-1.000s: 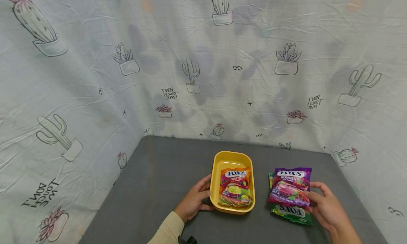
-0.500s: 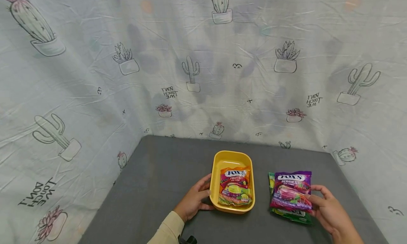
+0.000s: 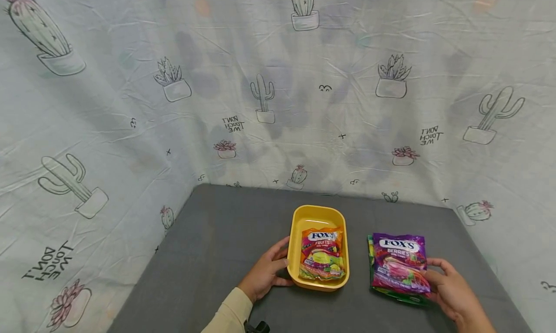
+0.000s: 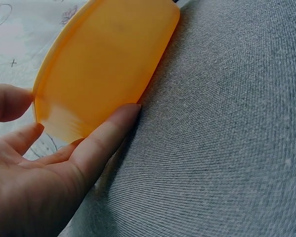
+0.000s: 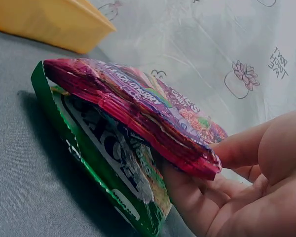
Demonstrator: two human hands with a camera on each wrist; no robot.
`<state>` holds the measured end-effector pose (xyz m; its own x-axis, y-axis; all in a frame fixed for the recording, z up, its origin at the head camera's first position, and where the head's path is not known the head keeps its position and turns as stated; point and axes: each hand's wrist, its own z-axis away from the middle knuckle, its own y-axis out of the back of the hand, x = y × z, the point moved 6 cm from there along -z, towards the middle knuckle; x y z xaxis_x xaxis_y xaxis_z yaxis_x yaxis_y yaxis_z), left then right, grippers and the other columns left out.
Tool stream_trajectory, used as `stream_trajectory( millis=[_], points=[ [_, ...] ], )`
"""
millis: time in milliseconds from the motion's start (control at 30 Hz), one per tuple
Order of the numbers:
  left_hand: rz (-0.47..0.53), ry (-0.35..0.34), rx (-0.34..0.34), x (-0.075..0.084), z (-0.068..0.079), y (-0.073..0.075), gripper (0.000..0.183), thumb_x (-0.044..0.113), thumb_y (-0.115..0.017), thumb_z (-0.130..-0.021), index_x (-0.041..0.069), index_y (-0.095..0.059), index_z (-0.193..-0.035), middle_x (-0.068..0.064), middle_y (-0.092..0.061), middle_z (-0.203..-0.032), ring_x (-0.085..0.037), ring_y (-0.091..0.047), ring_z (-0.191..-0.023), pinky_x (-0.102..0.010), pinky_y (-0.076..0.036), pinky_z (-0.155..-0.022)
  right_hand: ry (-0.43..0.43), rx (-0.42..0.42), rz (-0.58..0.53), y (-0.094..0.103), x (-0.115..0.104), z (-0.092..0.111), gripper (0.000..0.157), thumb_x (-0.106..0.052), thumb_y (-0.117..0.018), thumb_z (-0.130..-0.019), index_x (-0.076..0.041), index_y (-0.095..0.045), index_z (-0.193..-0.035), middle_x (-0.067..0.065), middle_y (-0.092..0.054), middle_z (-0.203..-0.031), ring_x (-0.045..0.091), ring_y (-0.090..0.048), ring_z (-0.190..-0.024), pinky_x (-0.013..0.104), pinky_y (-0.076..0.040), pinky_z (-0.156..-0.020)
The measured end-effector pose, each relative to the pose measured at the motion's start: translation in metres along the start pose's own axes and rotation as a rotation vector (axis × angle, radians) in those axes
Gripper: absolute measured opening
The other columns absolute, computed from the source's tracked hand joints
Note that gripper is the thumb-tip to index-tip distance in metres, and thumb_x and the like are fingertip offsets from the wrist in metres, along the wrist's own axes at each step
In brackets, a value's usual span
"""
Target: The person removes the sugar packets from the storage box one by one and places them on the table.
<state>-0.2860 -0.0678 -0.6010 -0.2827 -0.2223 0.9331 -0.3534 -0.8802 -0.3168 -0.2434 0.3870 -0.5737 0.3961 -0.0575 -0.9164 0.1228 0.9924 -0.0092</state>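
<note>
A yellow tray [image 3: 317,284] stands near the middle of the table with an orange candy bag [image 3: 321,254] lying in it. My left hand [image 3: 266,274] rests against the tray's left side. In the left wrist view its fingers [image 4: 106,143] touch the outer wall and lower edge without curling round it. On the right, my right hand [image 3: 451,287] pinches the right edge of a purple berries candy bag [image 3: 399,263]. Beneath it lies a green candy bag [image 5: 108,153], mostly covered from above; the right wrist view shows the two bags stacked, with a gap between their near ends.
A grey cloth covers the table [image 3: 234,227]. Behind and at both sides hangs a pale curtain [image 3: 295,106] printed with cacti. Table surface separates the tray from the stacked bags.
My right hand has brought the purple candy bag slightly down and nearer, so it covers more of the green bag. The left hand and tray stay in place.
</note>
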Motion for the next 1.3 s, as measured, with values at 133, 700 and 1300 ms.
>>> stream_trajectory(
  millis=[133,700,1300],
  points=[
    [0.0,0.003,0.001,0.001,-0.001,0.0,0.069,0.011,-0.059,-0.111,0.013,-0.03,-0.174,-0.025,-0.04,-0.167,-0.044,-0.056,-0.136,-0.065,-0.061,-0.085,-0.016,0.027,0.046,0.004,0.001,-0.001,0.042,-0.008,-0.049,-0.114,0.008,-0.031,-0.149,0.001,-0.073,-0.098,0.018,-0.074,-0.085,0.04,-0.063,-0.073],
    [-0.01,0.013,-0.002,0.005,-0.004,0.001,0.069,0.011,-0.058,-0.111,0.013,-0.029,-0.174,-0.025,-0.039,-0.167,-0.044,-0.056,-0.137,-0.065,-0.06,-0.086,-0.035,0.113,0.066,0.016,0.001,-0.005,0.053,-0.021,-0.058,-0.114,0.013,-0.035,-0.148,-0.007,-0.068,-0.101,0.01,-0.072,-0.087,0.037,-0.063,-0.08],
    [-0.006,0.019,-0.009,0.009,-0.007,0.003,0.069,0.011,-0.057,-0.111,0.013,-0.029,-0.174,-0.026,-0.038,-0.168,-0.044,-0.055,-0.138,-0.065,-0.06,-0.087,0.052,0.073,0.026,0.007,-0.026,0.002,0.057,-0.035,-0.058,-0.115,0.004,-0.037,-0.151,-0.017,-0.071,-0.106,0.011,-0.074,-0.096,0.039,-0.063,-0.086]
  ],
)
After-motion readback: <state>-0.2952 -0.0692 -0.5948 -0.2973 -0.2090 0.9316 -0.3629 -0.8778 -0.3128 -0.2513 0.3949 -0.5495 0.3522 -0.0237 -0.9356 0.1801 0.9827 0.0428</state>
